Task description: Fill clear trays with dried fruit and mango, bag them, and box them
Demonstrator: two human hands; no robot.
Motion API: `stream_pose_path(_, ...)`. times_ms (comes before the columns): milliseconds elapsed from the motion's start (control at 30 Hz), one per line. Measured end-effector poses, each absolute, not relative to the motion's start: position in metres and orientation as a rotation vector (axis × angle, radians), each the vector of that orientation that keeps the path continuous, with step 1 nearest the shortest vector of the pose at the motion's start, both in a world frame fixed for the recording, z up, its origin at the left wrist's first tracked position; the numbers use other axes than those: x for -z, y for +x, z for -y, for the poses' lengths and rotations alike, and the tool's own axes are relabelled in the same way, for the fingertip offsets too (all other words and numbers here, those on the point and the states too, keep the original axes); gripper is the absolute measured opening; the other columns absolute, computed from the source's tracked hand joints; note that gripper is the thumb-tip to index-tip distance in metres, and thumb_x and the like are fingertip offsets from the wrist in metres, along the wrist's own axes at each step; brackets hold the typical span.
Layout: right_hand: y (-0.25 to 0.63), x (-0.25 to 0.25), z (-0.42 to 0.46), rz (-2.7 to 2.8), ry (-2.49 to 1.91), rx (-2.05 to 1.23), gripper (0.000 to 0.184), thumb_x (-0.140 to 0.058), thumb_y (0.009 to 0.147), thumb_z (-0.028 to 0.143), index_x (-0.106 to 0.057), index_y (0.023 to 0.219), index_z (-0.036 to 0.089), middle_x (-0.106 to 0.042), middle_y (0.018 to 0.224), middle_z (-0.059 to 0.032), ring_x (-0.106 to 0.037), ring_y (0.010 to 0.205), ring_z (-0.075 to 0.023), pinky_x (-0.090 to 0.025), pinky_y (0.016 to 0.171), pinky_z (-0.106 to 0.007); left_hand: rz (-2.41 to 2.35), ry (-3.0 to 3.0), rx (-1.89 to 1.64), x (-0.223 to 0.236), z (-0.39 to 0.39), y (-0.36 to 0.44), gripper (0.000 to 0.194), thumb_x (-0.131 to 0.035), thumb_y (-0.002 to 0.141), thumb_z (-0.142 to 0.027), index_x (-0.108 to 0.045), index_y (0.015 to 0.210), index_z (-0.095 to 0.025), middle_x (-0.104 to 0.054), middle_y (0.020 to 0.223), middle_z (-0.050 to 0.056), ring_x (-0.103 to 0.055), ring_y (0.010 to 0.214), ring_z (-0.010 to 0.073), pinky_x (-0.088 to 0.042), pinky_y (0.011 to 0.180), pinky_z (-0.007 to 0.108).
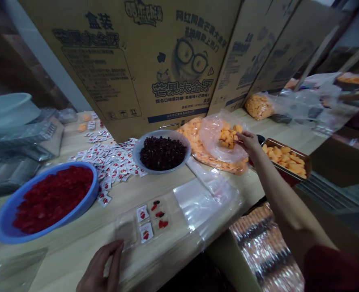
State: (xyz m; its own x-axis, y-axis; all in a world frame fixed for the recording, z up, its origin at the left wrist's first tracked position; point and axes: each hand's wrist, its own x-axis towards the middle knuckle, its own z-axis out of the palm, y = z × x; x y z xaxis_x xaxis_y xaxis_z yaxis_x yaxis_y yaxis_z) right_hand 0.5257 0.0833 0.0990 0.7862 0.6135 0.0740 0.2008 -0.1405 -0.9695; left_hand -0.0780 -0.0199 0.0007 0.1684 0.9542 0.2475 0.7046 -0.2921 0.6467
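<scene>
In front of me lies a clear plastic tray with compartments. Two small white sachets with red print sit in its middle, and red and dark candies in its right part. The thumb and bent fingers of my left hand pinch the tray's near left corner. My right hand reaches out to an open plastic bag of orange candies. Its fingertips are closed on an orange candy at the bag's mouth; how many pieces they hold is unclear.
A blue basin of red candies stands left, near scattered sachets. A bowl holds dark candies. Flat plastic bags lie near the table edge. Cardboard boxes stand behind. Right are an orange-candy tray and wrapped packs below.
</scene>
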Motion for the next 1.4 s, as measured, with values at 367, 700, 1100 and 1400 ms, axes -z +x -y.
stream_pose_path(367, 0.201, -0.027, 0.023, 0.959, -1.123, -1.539, 0.033, -0.082, 0.072, 0.046, -0.076, 0.095, 0.022, -0.074, 0.089, -0.0034, -0.065, 0.076, -0.0173, -0.053, 0.072, -0.029, -1.295, 1.473, -1.008, -0.042, 0.018, -0.005, 0.032, -0.064, 0.088, -0.04, -0.064, 0.113, -0.02, -0.066, 0.11, 0.007, -0.064, 0.093, 0.0178, -0.053, 0.076, 0.027)
stream_pose_path(700, 0.133, 0.012, -0.004, 0.689, -1.128, -1.725, 0.033, -0.091, 0.056, 0.034, -0.078, 0.084, 0.023, -0.075, 0.097, -0.0026, -0.064, 0.074, -0.0138, -0.051, 0.066, -0.026, -1.344, 1.473, -1.031, -0.02, -0.028, -0.066, 0.02, -0.055, 0.091, -0.037, -0.058, 0.098, -0.019, -0.061, 0.083, 0.0, -0.056, 0.074, 0.0134, -0.045, 0.067, 0.024)
stream_pose_path(1100, 0.148, 0.002, 0.007, 0.667, -1.114, -1.741, 0.026, -0.086, 0.066, 0.038, -0.079, 0.088, 0.026, -0.074, 0.11, -0.0046, -0.066, 0.103, -0.0235, -0.054, 0.086, -0.035, -1.397, 2.237, -0.303, 0.0, -0.069, -0.069, 0.017, -0.06, 0.087, -0.02, -0.071, 0.099, -0.023, -0.07, 0.096, 0.007, -0.056, 0.103, 0.0269, -0.038, 0.093, 0.042)
stream_pose_path(1400, 0.128, 0.009, 0.002, 0.9, -1.036, -1.649, 0.054, -0.088, 0.065, 0.039, -0.071, 0.116, 0.031, -0.073, 0.113, -0.0048, -0.067, 0.107, -0.0252, -0.051, 0.095, -0.04, -1.237, 1.67, -0.766, -0.02, -0.023, -0.066, 0.036, -0.059, 0.092, -0.044, -0.063, 0.118, -0.019, -0.067, 0.097, 0.005, -0.06, 0.079, 0.0155, -0.047, 0.072, 0.027)
